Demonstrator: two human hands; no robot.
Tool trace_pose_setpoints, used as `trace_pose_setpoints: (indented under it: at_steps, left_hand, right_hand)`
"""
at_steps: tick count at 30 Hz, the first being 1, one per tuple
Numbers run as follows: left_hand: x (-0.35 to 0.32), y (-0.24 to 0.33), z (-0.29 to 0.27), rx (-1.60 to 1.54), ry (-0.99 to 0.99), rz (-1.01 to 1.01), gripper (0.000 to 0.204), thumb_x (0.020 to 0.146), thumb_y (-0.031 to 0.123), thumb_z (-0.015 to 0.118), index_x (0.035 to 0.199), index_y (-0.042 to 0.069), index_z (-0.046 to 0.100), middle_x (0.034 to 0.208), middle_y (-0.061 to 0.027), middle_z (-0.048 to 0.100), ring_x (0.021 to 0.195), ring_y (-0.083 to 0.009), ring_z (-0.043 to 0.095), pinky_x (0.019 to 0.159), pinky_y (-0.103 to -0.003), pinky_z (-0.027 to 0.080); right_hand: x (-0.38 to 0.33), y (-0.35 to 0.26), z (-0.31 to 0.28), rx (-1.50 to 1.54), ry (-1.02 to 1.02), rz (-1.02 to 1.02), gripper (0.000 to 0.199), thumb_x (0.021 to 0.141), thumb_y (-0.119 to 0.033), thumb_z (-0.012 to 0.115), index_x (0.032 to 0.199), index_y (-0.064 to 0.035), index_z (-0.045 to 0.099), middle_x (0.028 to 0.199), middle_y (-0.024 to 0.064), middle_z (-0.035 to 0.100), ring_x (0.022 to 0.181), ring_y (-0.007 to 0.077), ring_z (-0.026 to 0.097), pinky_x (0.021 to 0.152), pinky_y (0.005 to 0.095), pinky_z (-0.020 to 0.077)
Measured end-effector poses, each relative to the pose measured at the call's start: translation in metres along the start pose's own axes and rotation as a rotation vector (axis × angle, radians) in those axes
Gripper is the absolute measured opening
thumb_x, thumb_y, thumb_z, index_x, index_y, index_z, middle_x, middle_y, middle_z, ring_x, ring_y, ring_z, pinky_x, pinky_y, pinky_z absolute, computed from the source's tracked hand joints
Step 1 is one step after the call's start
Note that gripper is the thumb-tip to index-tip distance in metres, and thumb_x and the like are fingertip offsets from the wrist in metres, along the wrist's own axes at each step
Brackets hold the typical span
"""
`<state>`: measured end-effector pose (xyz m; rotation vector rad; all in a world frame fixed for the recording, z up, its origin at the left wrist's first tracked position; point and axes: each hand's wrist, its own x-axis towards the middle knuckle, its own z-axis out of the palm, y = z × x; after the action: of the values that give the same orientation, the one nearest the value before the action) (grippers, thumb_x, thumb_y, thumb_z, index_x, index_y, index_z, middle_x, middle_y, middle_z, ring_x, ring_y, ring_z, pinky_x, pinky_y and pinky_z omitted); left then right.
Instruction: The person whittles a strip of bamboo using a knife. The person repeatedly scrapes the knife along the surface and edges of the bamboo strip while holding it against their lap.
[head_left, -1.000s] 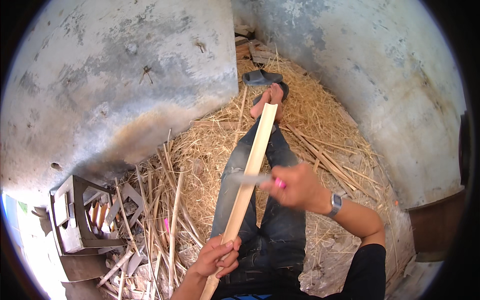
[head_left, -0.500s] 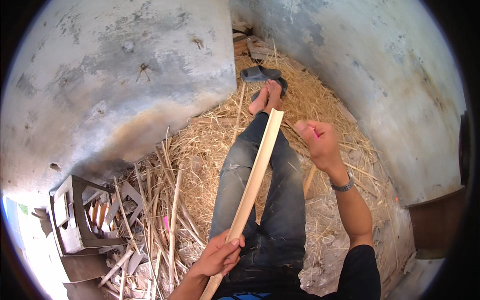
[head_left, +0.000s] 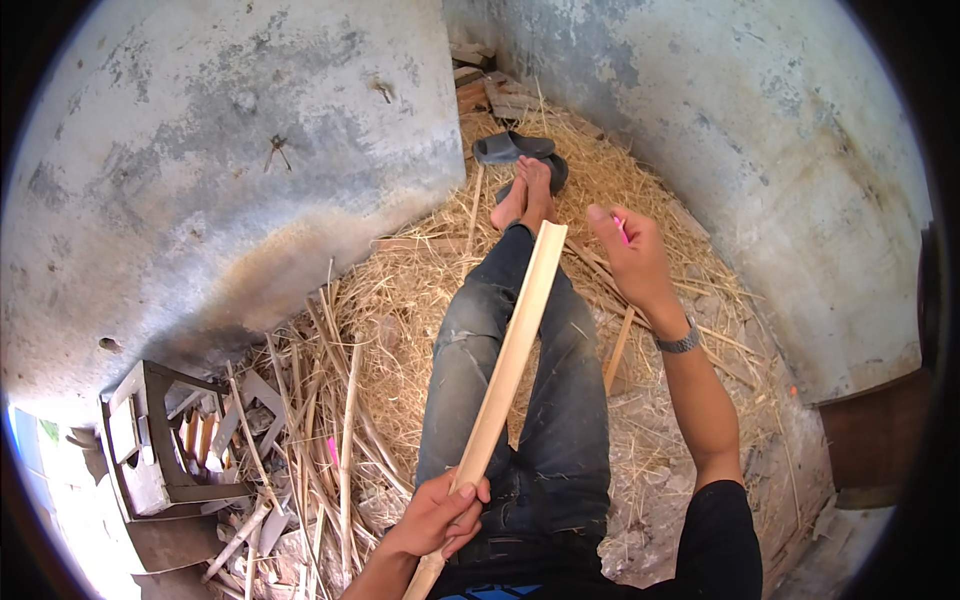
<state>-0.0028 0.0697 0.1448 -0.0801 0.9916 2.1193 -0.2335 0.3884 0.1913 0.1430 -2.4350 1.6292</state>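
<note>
A long, pale split bamboo piece point(head_left: 512, 365), hollowed like a channel, slants across my lap from my waist toward my shins. My left hand point(head_left: 442, 512) wraps round its lower end, with the thumb lying along the top. To the right of its far end, my right hand point(head_left: 634, 255) is raised apart from the bamboo, fingers curled and thumb lifted. A bit of bright pink shows inside that fist; the rest of what it holds is hidden. My legs point(head_left: 475, 335) in dark, worn trousers stretch out beneath the bamboo, ankles crossed and feet bare.
Grey sandals point(head_left: 513, 148) lie beyond my feet on straw and shavings point(head_left: 600, 185). Stained walls point(head_left: 250, 150) stand ahead on both sides. Left of me are several loose sticks point(head_left: 348, 440), another pink item point(head_left: 333, 450) and a frame-like box point(head_left: 165, 440). A wood strip point(head_left: 619, 350) lies right of my legs.
My right hand has risen slightly, farther along past the bamboo's far end, its thumb now plainly lifted. My left hand keeps its grip, and the bamboo stays almost where it was.
</note>
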Motion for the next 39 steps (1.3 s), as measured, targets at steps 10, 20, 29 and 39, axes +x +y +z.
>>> trace_pose_setpoints:
  at_steps: [10,20,29,39]
  left_hand:
    - [0.003,-0.009,-0.017,0.057,0.008,0.031,0.044,0.114,0.038,0.042,0.108,-0.003,0.058,0.051,-0.0145,0.054,0.034,-0.0191,0.046,0.036,-0.029,0.038]
    - [0.006,-0.005,-0.013,0.091,-0.004,0.040,0.038,0.114,0.036,0.042,0.102,0.002,0.055,0.050,-0.0092,0.051,0.034,-0.0171,0.046,0.036,-0.028,0.038]
    - [0.022,0.014,-0.017,0.098,0.101,0.090,0.036,0.115,0.036,0.040,0.101,0.005,0.053,0.049,-0.0068,0.045,0.033,-0.0163,0.041,0.033,-0.028,0.037]
    - [0.032,-0.001,-0.021,-0.093,-0.118,0.066,0.050,0.116,0.042,0.032,0.081,0.008,0.045,0.044,-0.0063,0.042,0.028,-0.0175,0.038,0.031,-0.028,0.034]
  right_hand:
    - [-0.027,-0.020,0.005,0.011,-0.133,-0.132,0.036,0.110,-0.035,0.057,0.105,-0.0017,0.071,0.072,-0.0004,0.057,0.062,0.0097,0.047,0.059,0.0282,0.0396]
    - [-0.014,-0.010,0.023,-0.197,-0.007,-0.229,0.041,0.108,-0.034,0.059,0.087,-0.0004,0.069,0.057,0.0113,0.046,0.051,0.0177,0.045,0.052,0.0354,0.0377]
    - [-0.098,-0.020,0.075,-0.084,-0.403,-0.219,0.040,0.108,-0.033,0.059,0.082,-0.0023,0.066,0.061,0.0196,0.056,0.052,0.0375,0.055,0.052,0.0447,0.0428]
    - [-0.048,-0.017,0.051,-0.093,-0.070,-0.211,0.041,0.109,-0.030,0.057,0.084,0.0015,0.066,0.058,0.0160,0.046,0.049,0.0226,0.043,0.050,0.0404,0.0362]
